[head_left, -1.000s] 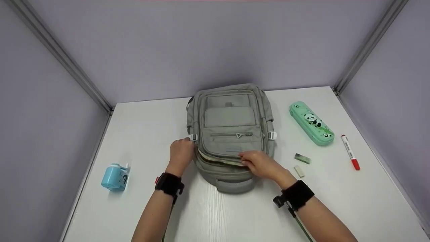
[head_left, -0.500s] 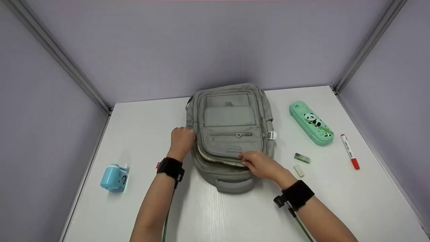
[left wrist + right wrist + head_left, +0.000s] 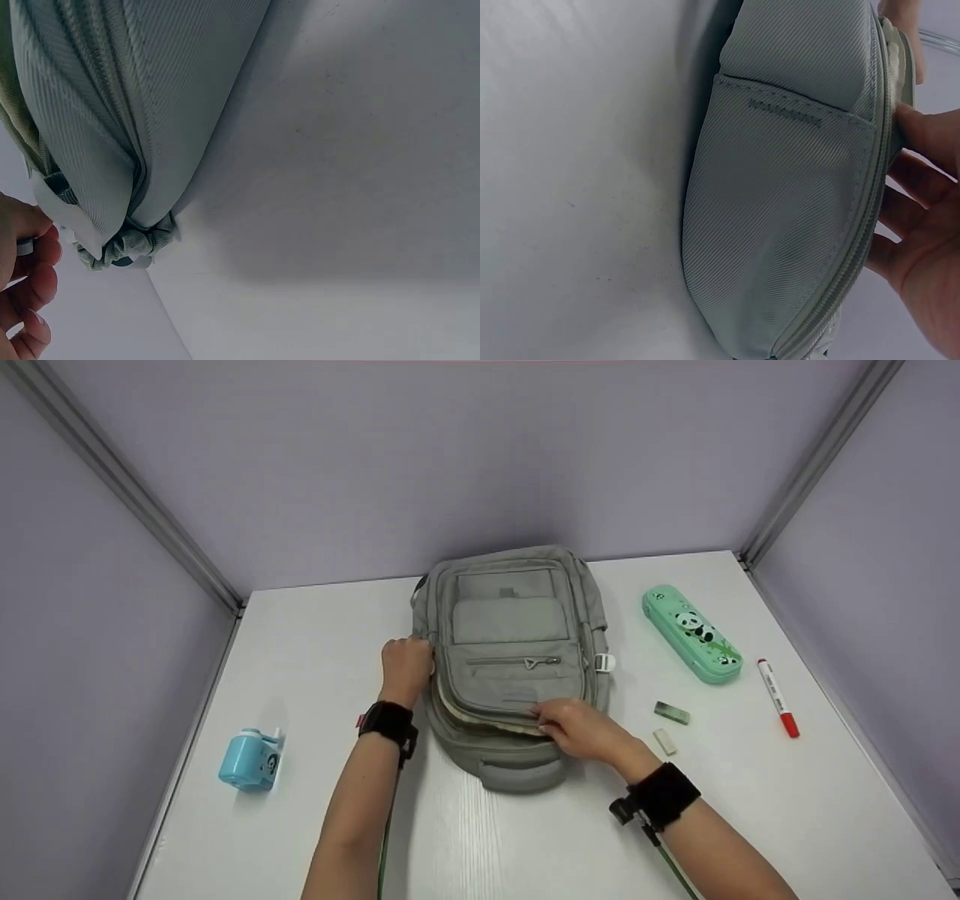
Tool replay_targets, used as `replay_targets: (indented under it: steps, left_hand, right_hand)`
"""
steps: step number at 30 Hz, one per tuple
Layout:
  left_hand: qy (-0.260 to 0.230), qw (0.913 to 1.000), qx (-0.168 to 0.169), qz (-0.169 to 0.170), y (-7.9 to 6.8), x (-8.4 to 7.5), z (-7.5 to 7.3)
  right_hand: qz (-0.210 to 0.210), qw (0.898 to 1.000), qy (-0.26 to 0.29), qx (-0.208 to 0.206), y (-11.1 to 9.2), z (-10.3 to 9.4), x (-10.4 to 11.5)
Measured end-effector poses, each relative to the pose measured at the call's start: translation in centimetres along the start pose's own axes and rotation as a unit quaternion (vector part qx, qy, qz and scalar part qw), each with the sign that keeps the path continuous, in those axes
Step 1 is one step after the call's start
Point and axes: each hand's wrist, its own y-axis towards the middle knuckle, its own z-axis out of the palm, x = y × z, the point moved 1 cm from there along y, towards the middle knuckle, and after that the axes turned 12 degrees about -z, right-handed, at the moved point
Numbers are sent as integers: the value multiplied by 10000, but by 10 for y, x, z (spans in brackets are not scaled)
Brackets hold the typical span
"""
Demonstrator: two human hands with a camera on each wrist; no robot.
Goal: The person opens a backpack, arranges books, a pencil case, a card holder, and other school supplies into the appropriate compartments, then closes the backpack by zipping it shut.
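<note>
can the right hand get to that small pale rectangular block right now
Probably yes: nothing visible stands between the right hand and the small pale rectangular block, but the hand would likely first release the grey fabric backpack.

A gray backpack (image 3: 514, 664) lies on the counter (image 3: 330, 660); the left grip (image 3: 406, 667) holds its side, the right grip (image 3: 581, 727) its front flap (image 3: 510, 619).

In the head view we see soft, even light and a faint shadow on the wall (image 3: 517, 502), upper centre; both wrist views look dimmer.
</note>
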Motion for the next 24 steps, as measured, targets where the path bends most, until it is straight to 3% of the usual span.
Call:
replay_targets:
  steps: [13, 24]
  left_hand:
    - [35, 9992, 44, -394, 11, -2, 1]
    - [-86, 9940, 551, -942, 16, -4, -12]
  right_hand:
    - [87, 9997, 56, 218, 0, -2, 4]
    - [418, 9986, 276, 167, 3, -6, 8]
